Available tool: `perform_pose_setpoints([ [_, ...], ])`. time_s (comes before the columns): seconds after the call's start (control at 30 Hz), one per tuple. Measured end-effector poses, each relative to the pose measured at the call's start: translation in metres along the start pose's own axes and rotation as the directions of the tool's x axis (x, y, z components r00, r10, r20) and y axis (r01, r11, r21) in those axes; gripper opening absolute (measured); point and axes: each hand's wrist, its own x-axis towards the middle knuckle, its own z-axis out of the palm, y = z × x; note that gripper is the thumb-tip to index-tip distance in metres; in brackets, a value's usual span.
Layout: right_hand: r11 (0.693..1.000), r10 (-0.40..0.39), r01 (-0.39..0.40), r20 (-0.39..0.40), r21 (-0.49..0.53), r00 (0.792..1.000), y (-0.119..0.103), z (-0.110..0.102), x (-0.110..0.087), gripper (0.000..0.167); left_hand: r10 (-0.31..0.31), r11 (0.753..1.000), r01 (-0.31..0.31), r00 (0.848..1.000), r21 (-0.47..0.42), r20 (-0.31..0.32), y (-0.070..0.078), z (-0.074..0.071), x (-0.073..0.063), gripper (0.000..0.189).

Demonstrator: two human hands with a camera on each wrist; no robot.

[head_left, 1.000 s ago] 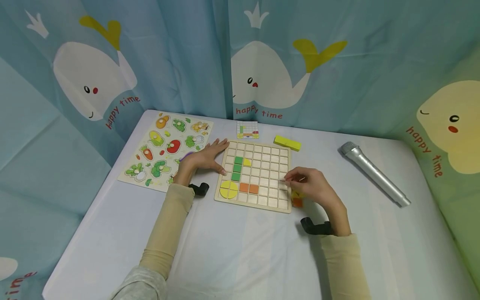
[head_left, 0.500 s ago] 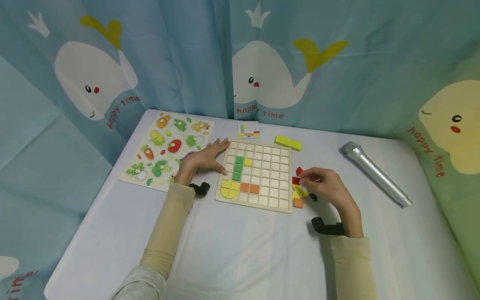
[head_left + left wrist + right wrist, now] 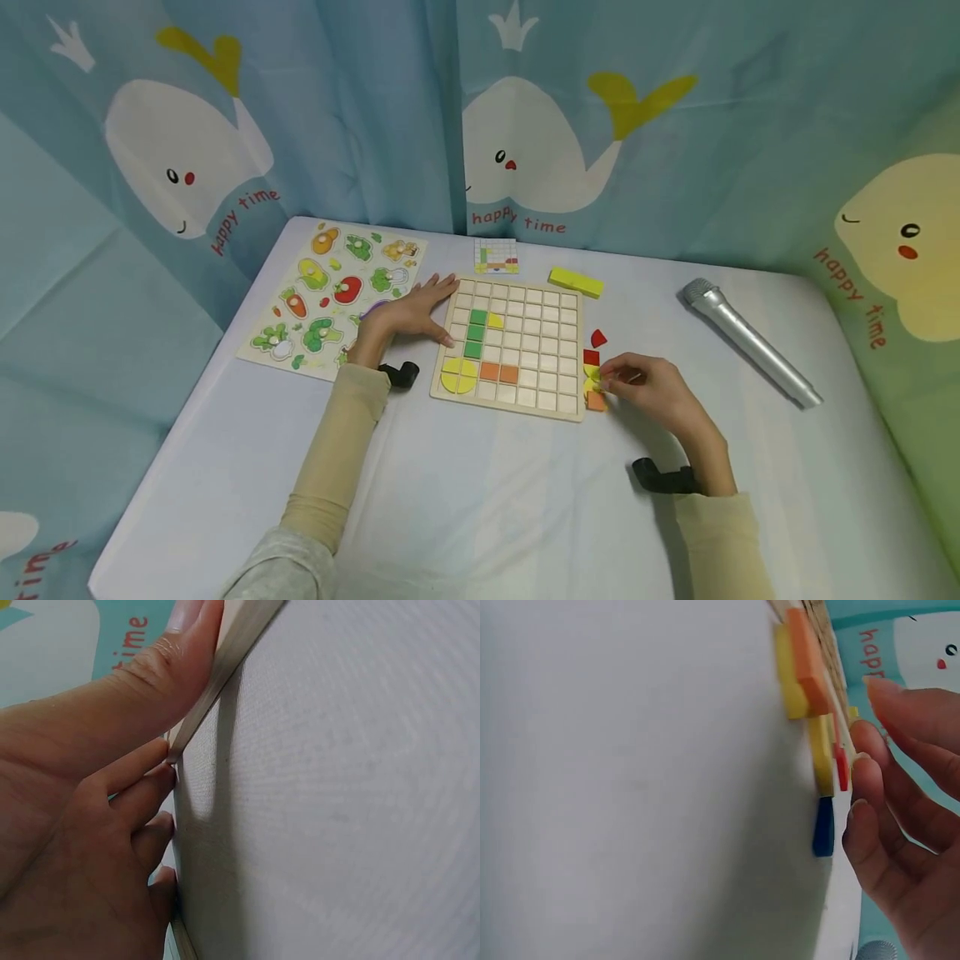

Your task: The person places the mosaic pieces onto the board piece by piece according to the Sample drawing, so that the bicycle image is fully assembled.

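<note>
In the head view, a wooden grid board [image 3: 532, 343] lies mid-table. My left hand [image 3: 405, 322] rests on its left edge, fingers spread and thumb extended. Set in the grid are green squares [image 3: 474, 332], a yellow quarter-circle [image 3: 495, 321], a yellow circle of quarters [image 3: 458, 376] and two orange squares [image 3: 498, 373]. Beside the right edge, my right hand [image 3: 652, 390] hovers at the yellow pieces [image 3: 589, 386], fingers loosely bent. The right wrist view shows a gap between thumb and fingers, nothing held. Nearby lie a red quarter [image 3: 598, 338], red square [image 3: 591, 357], orange square [image 3: 596, 402] and blue piece [image 3: 823, 827].
A pattern card [image 3: 496, 257] and a long yellow block [image 3: 576, 282] lie behind the board. To the left is a vegetable puzzle board [image 3: 253, 353], partly under my left hand. A silver microphone [image 3: 750, 340] lies at right. Patterned curtains [image 3: 360, 108] hang around the table.
My right hand has drawn back from the board's right edge and come down to the yellow pieces, uncovering the red ones. My left hand has stayed put.
</note>
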Motion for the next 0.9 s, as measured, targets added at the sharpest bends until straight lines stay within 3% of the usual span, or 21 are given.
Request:
perform_pose_setpoints([
  [0.27, 1.000, -0.019, 0.019, 0.022, -0.008, 1.000, -0.001, 0.006, -0.013, 0.023, 0.004, 1.000, -0.004, 1.000, 0.005, -0.005, 0.001, 0.000, 0.000, 0.113],
  [0.67, 0.980, -0.142, 0.145, 0.032, -0.137, 0.989, -0.003, 0.010, -0.014, 0.028, 0.005, 1.000, -0.005, 1.000, 0.008, -0.009, 0.001, 0.001, -0.001, 0.112],
  [0.9, 0.972, -0.184, 0.188, 0.038, -0.144, 0.982, -0.003, 0.009, -0.015, 0.025, -0.003, 1.000, 0.003, 1.000, -0.006, -0.002, 0.001, 0.000, -0.001, 0.114],
])
